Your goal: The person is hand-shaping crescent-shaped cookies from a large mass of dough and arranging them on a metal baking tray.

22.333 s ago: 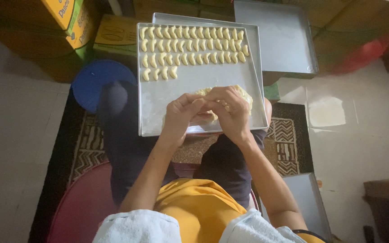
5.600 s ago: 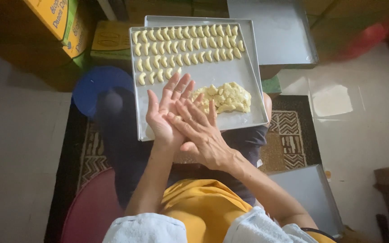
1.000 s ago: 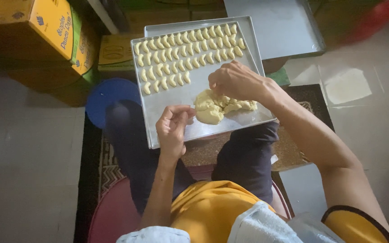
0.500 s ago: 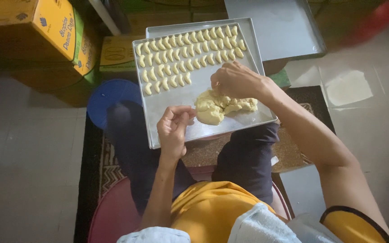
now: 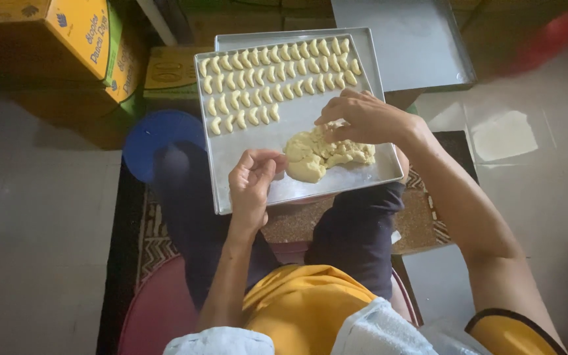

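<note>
Hardly anything had moved since half a second before: both hands stayed where they were, and only the view slid a little.

Nearest was the left hand point(image 5: 252, 179), low on the near edge of the tray point(image 5: 244, 187). Its fingers point(image 5: 262, 160) were curled in, with the tips pressed close together. They seemed to pinch a tiny bit of dough, but the bit was too small to see, so I could not tell for sure.

Just past it lay the dough lump point(image 5: 320, 154), on the near right part of the tray. It looked soft and sticky, light, and easy to squash or tear. A small bit would best be pulled off its ragged top edge with the fingertips, gently.

Over that lump was the right hand point(image 5: 363, 119). Its fingers point(image 5: 332, 117) were bent down and close together, with the tips touching the top of the dough, as if plucking at it.

Further off sat the shaped pieces point(image 5: 274, 79), small pale curved ones in neat rows across the far half of the tray. They looked easy to dent.

Beyond the tray was a second tray point(image 5: 402, 43), and to the left a blue lid point(image 5: 159, 138) and yellow boxes point(image 5: 77, 33)
</note>
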